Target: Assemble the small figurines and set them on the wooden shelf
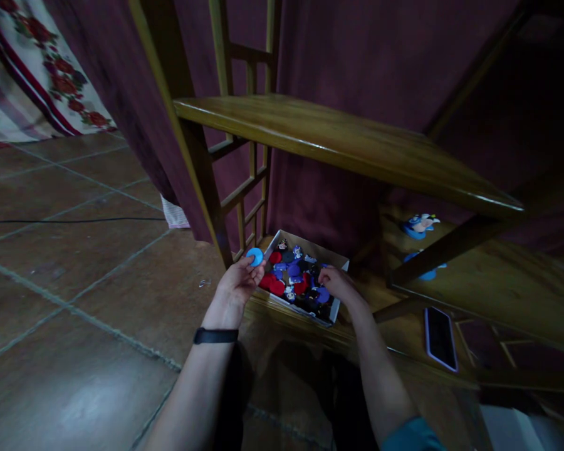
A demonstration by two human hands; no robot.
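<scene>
In my left hand (242, 275) is a light-blue round disc (254, 256), gripped between thumb and fingers just outside the left end of a shallow cardboard box (314, 240). Small figures and round pieces in red, blue, purple and black fill the box, among them a red piece (276, 287) and a purple piece (323, 295). My right hand (337, 282) reaches over the box's right side with its fingers curled down among the pieces. What those fingers hold, if anything, is too small and dark to make out.
The box stands on the low board of a wooden shelf unit, under a higher shelf board (329, 134). To the right, a small figure on a blue base (418, 227) stands on another board. A phone (440, 338) lies nearer. A dark cable (75, 221) crosses the tiled floor.
</scene>
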